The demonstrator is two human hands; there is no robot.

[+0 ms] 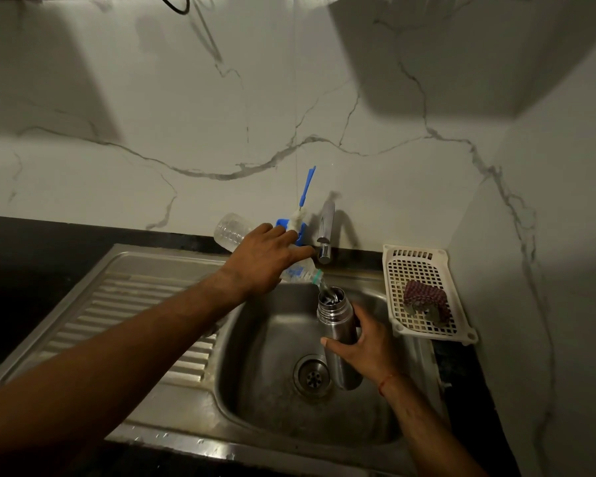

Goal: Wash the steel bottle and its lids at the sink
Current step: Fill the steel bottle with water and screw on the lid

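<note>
A steel bottle (336, 325) stands upright and uncapped in the sink basin (272, 390). My right hand (362, 346) grips its body from the right side. My left hand (265, 259) holds a clear plastic bottle (229, 230), tipped neck-down toward the steel bottle. A thin stream of water runs from its neck into the steel bottle's open mouth. No lids are visible.
A steel tap (326, 232) rises behind the basin. A blue-handled bottle brush (305, 191) leans on the marble wall in a blue holder. A white perforated tray (424, 294) with a dark red scrubber (424, 299) sits right of the sink. The ribbed drainboard (128, 304) lies to the left.
</note>
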